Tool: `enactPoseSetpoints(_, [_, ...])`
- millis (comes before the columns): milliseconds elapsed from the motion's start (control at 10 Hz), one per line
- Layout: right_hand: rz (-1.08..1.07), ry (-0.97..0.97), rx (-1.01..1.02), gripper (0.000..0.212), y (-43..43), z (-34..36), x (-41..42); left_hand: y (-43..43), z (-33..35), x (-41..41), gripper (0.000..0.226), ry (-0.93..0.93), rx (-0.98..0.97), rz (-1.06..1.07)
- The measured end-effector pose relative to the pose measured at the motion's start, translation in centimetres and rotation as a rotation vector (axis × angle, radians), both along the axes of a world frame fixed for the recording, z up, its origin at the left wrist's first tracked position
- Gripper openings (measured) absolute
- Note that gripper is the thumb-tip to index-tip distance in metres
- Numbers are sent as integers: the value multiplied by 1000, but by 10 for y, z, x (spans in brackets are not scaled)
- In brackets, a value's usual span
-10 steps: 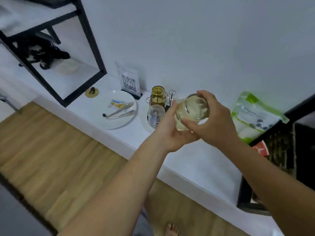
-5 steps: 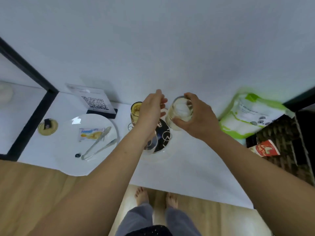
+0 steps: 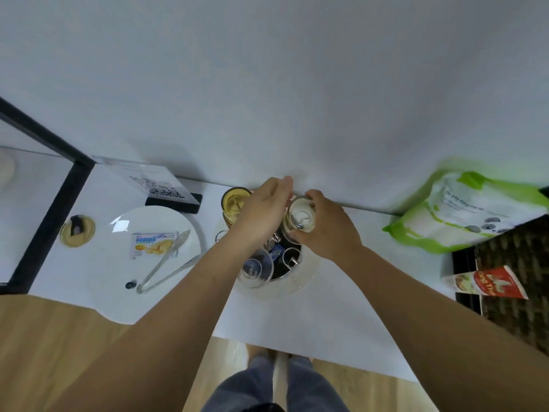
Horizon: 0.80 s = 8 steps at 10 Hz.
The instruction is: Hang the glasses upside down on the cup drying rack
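Note:
My right hand (image 3: 326, 230) grips a clear glass (image 3: 300, 218), turned bottom-up over the cup drying rack (image 3: 292, 260), with a metal peg showing through it. My left hand (image 3: 261, 212) hovers over the rack beside that glass, fingers curled near its rim; whether it touches the glass is unclear. An amber glass (image 3: 233, 203) hangs on the rack's far left. A clear glass (image 3: 255, 269) sits upside down on the near side. Round wire loops of the rack show between them.
A white plate (image 3: 118, 257) with a snack packet and metal tongs (image 3: 166, 269) lies left of the rack. A QR-code stand (image 3: 157, 185) leans by the wall. A green-white bag (image 3: 463, 209) and a red carton (image 3: 487, 282) are at right, by a dark woven basket.
My right hand lowered the clear glass onto the rack, closer to the table. My left hand shifted right next to it. The view tilted further down over the rack.

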State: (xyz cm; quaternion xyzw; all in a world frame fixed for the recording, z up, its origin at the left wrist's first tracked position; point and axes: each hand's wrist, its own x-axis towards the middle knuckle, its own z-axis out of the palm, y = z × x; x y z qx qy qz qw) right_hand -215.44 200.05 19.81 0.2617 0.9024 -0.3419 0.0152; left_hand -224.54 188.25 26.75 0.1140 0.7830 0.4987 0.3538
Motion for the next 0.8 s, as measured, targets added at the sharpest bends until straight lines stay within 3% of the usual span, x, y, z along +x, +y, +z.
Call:
enactPoseSetpoints(300, [18, -92, -35, 79, -2, -17, -1, -5, -12, -10, 31, -177, 131, 192])
enactPoseSetpoints(500, [9, -145, -22, 77, -4, -17, -7, -8, -11, -8, 30, -139, 122, 169])
enactPoseSetpoints(700, [-3, -205, -12, 105, -5, -13, -1, -10, -4, 0, 30, -102, 203, 192])
enactPoseSetpoints(800, [-7, -168, 8, 105, -5, -4, 5, -15, -1, 0, 33, -106, 215, 238])
